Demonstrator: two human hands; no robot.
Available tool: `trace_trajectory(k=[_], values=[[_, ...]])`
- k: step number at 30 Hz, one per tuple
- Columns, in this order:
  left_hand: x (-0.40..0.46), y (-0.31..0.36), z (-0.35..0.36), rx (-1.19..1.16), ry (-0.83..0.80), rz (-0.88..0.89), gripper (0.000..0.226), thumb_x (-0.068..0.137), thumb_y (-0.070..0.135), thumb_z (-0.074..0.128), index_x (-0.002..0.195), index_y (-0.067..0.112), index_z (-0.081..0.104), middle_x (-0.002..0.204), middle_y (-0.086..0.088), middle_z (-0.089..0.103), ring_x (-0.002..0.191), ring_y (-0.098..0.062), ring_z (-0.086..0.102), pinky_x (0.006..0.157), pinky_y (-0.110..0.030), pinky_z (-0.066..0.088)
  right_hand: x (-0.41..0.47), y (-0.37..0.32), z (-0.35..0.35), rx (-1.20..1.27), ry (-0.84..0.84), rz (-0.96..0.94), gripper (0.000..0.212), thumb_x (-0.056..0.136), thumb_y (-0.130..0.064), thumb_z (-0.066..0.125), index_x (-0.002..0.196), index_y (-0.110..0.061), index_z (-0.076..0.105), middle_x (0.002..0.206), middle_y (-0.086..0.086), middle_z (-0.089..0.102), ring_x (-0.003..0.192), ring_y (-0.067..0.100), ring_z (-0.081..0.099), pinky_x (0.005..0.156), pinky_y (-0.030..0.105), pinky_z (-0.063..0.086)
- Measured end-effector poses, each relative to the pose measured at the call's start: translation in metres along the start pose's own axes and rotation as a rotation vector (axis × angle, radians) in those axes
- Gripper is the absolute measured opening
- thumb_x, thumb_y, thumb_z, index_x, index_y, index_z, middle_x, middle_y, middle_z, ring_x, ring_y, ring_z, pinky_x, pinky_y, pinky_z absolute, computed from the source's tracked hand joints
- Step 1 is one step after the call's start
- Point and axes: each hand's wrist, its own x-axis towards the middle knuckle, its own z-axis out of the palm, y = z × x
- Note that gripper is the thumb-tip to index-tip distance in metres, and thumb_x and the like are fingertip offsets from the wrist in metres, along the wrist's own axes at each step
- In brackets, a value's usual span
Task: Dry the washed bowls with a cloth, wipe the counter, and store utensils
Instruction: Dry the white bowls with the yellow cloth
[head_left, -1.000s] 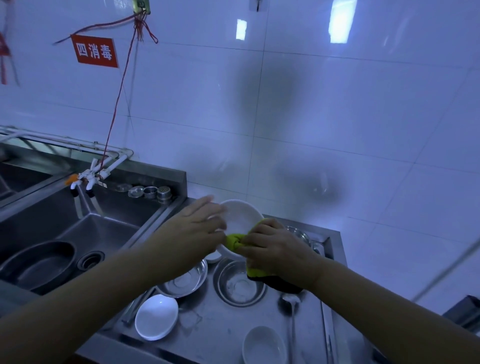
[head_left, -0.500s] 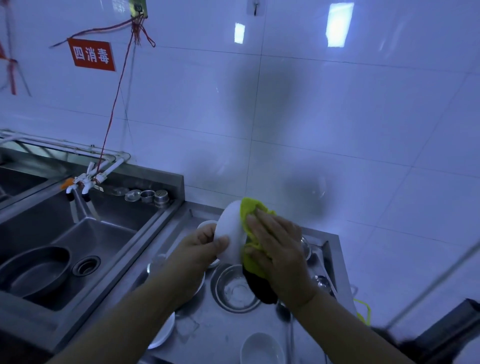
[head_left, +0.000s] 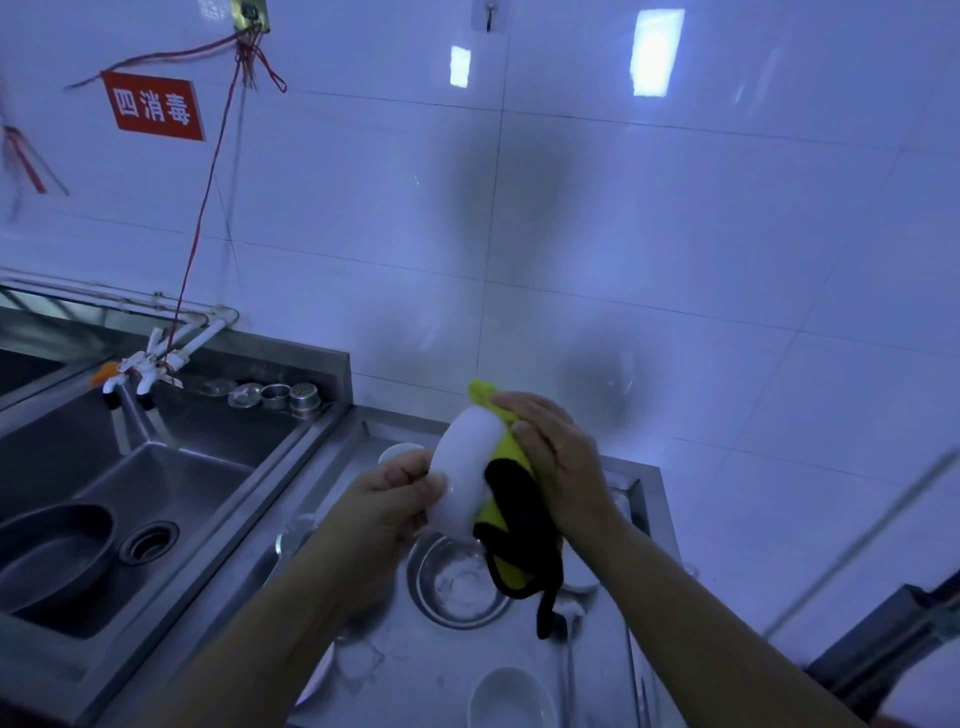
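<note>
Above the steel counter (head_left: 519, 670), my left hand (head_left: 384, 501) pinched the white bowl (head_left: 465, 467), now tipped on edge; my right hand (head_left: 558, 457) pressed the yellow cloth (head_left: 506, 457) flat against it, drying underway.

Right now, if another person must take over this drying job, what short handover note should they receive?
Left hand: pinches the rim of the white bowl, held on edge above the counter.
Right hand: presses the yellow-and-black cloth flat against the bowl.
On the counter: a steel bowl under the hands, a small white bowl near the front edge, a spoon beside them.
Done: cannot tell.
Left: finish this bowl, dry the others, wipe the counter, store utensils.
</note>
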Motion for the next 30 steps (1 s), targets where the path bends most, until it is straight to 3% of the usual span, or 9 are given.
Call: trace_trajectory(k=[3, 6, 8, 10, 13, 16, 20, 25, 30], values=[[0.000, 0.004, 0.000, -0.105, 0.053, -0.002, 0.026, 0.075, 0.012, 0.058, 0.096, 0.004, 0.072, 0.090, -0.014, 0.073, 0.080, -0.019, 0.070, 0.068, -0.025, 0.057, -0.005, 0.005, -0.009, -0.022, 0.010, 0.048, 0.032, 0.094, -0.018, 0.047, 0.124, -0.019, 0.058, 0.120, -0.004, 0.062, 0.112, 0.013, 0.058, 0.098, 0.022, 0.043], [0.003, 0.005, 0.001, -0.266, 0.144, -0.019, 0.034, 0.074, 0.008, 0.051, 0.104, -0.003, 0.061, 0.081, -0.011, 0.072, 0.069, -0.013, 0.069, 0.064, -0.022, 0.057, -0.010, 0.002, -0.012, -0.201, 0.140, 0.046, 0.043, 0.091, -0.029, 0.056, 0.132, -0.020, 0.051, 0.117, -0.011, 0.054, 0.106, 0.001, 0.049, 0.092, 0.003, 0.033], [0.005, 0.005, 0.004, -0.312, 0.186, -0.033, 0.038, 0.074, 0.008, 0.051, 0.109, -0.005, 0.058, 0.086, -0.013, 0.071, 0.070, -0.013, 0.069, 0.068, -0.023, 0.058, -0.013, -0.006, -0.008, -0.317, 0.138, -0.128, 0.044, 0.090, -0.031, 0.056, 0.129, -0.009, 0.056, 0.118, -0.006, 0.057, 0.105, 0.004, 0.046, 0.094, 0.011, 0.037], [0.007, 0.005, 0.007, -0.366, 0.210, -0.044, 0.039, 0.074, 0.009, 0.051, 0.110, -0.005, 0.056, 0.093, -0.016, 0.069, 0.075, -0.017, 0.069, 0.072, -0.027, 0.057, -0.019, -0.012, 0.002, -0.404, 0.070, -0.259, 0.042, 0.090, -0.030, 0.055, 0.123, -0.005, 0.061, 0.122, 0.003, 0.061, 0.106, 0.015, 0.047, 0.092, 0.033, 0.045], [0.010, 0.006, 0.007, -0.419, 0.243, -0.034, 0.030, 0.073, 0.011, 0.051, 0.097, -0.001, 0.064, 0.086, -0.013, 0.073, 0.074, -0.017, 0.071, 0.070, -0.029, 0.058, -0.031, -0.012, 0.010, -0.442, 0.037, -0.345, 0.035, 0.090, -0.027, 0.055, 0.117, -0.008, 0.067, 0.121, 0.005, 0.063, 0.103, 0.023, 0.049, 0.081, 0.047, 0.049], [0.008, 0.009, 0.007, -0.424, 0.222, -0.043, 0.027, 0.073, 0.011, 0.050, 0.082, 0.005, 0.075, 0.084, -0.011, 0.074, 0.074, -0.017, 0.072, 0.065, -0.028, 0.059, -0.032, -0.006, -0.002, -0.440, 0.014, -0.422, 0.029, 0.091, -0.022, 0.054, 0.110, -0.008, 0.071, 0.116, 0.004, 0.066, 0.099, 0.023, 0.050, 0.077, 0.048, 0.049], [0.007, 0.012, 0.010, -0.421, 0.194, -0.064, 0.030, 0.075, 0.010, 0.049, 0.099, 0.001, 0.064, 0.088, -0.012, 0.073, 0.076, -0.017, 0.071, 0.068, -0.028, 0.059, -0.020, -0.003, -0.014, -0.506, 0.037, -0.436, 0.039, 0.101, -0.032, 0.042, 0.108, -0.007, 0.072, 0.113, 0.006, 0.067, 0.094, 0.026, 0.053, 0.075, 0.047, 0.048], [0.011, 0.019, 0.016, -0.384, 0.204, -0.043, 0.034, 0.073, 0.010, 0.051, 0.103, 0.000, 0.061, 0.091, -0.014, 0.072, 0.078, -0.018, 0.070, 0.078, -0.031, 0.055, -0.010, -0.009, 0.004, -0.402, 0.098, -0.350, 0.027, 0.093, -0.019, 0.053, 0.111, -0.008, 0.070, 0.115, 0.003, 0.066, 0.096, 0.030, 0.054, 0.077, 0.049, 0.048], [0.013, 0.029, 0.010, -0.251, 0.247, 0.002, 0.023, 0.090, 0.004, 0.042, 0.100, 0.002, 0.062, 0.084, -0.009, 0.072, 0.074, -0.014, 0.069, 0.071, -0.025, 0.056, -0.025, -0.008, 0.003, -0.367, 0.040, -0.433, 0.024, 0.092, -0.014, 0.056, 0.109, -0.007, 0.071, 0.113, 0.004, 0.067, 0.094, 0.030, 0.056, 0.075, 0.048, 0.049]])
